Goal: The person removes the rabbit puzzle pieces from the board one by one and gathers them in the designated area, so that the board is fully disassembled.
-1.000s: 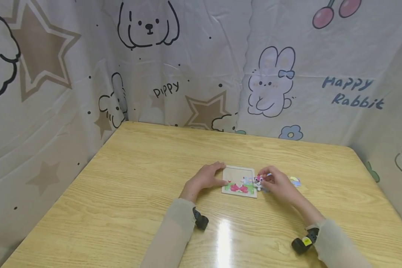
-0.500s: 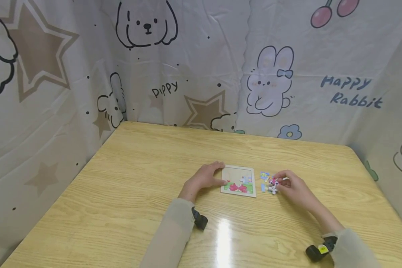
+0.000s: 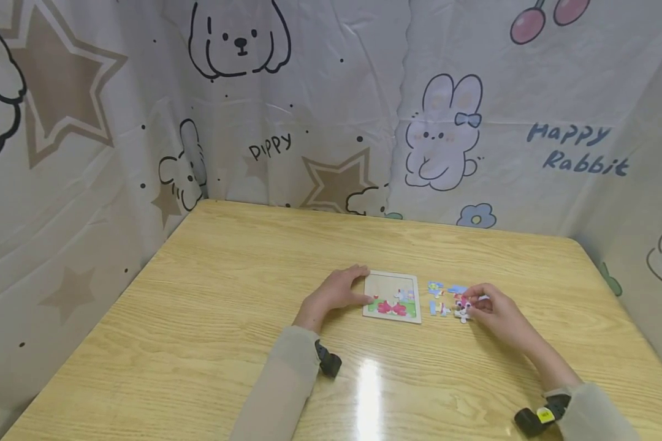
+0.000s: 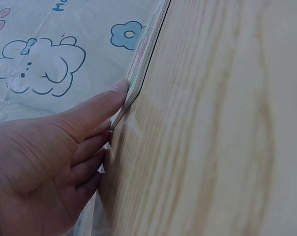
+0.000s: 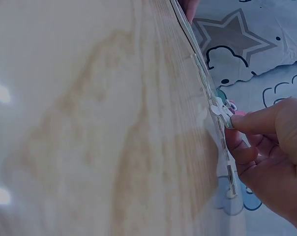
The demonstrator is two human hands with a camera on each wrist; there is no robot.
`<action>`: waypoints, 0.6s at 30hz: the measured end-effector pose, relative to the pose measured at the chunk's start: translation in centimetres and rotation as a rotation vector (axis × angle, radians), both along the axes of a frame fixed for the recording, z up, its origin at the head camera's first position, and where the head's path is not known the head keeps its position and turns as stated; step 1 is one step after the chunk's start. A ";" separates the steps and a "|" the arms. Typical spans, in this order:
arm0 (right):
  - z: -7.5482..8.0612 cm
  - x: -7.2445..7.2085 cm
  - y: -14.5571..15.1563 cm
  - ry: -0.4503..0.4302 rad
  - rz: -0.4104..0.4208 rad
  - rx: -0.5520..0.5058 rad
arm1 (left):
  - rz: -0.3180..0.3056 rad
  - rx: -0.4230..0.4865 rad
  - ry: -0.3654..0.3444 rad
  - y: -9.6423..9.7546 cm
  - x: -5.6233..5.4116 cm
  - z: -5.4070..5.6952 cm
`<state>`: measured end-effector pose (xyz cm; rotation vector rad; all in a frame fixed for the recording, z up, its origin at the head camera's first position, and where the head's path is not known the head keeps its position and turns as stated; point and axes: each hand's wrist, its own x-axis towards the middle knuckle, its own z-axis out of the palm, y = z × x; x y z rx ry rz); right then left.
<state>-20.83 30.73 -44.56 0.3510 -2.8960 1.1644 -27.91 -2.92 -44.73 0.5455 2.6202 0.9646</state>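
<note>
"Where's the puzzle board (image 3: 382,286)?"

"Flat on the desk (image 3: 243,263), a little right of the middle. Pink and green picture fills its near part, some blue runs up its right side, and pale wood shows in the far left part."

"And the left hand (image 3: 336,291)?"

"At the board's left edge. Its grip is relaxed, spread rather than curled: the thumb touches the edge towards the near side, and the fingers reach to the far left corner."

"What about the right hand (image 3: 496,311)?"

"That grip is closed, pinching a pink and white puzzle piece (image 3: 463,313) with a cartoon face between thumb and fingers. The piece is right of the board, well apart from it. I can't tell whether it touches the desk."

"Anything between them?"

"Loose pieces (image 3: 435,286), mostly blue with some yellow and white, lie just right of the board. One blue piece (image 3: 456,289) is on the far side of the held one."

"And beyond?"

"A pale cloth (image 3: 331,104) printed with a rabbit and stars stands at the far side."
</note>
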 end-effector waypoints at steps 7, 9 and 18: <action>0.0 -0.1 0.2 -0.010 -0.003 0.051 | -0.004 0.002 0.010 -0.1 -0.1 -0.1; 0.0 -0.1 0.2 -0.023 0.004 0.055 | -0.006 0.000 0.010 0.0 -0.1 -0.1; -0.3 -0.1 0.5 -0.023 0.046 0.089 | -0.001 0.000 -0.001 0.0 -0.2 -0.3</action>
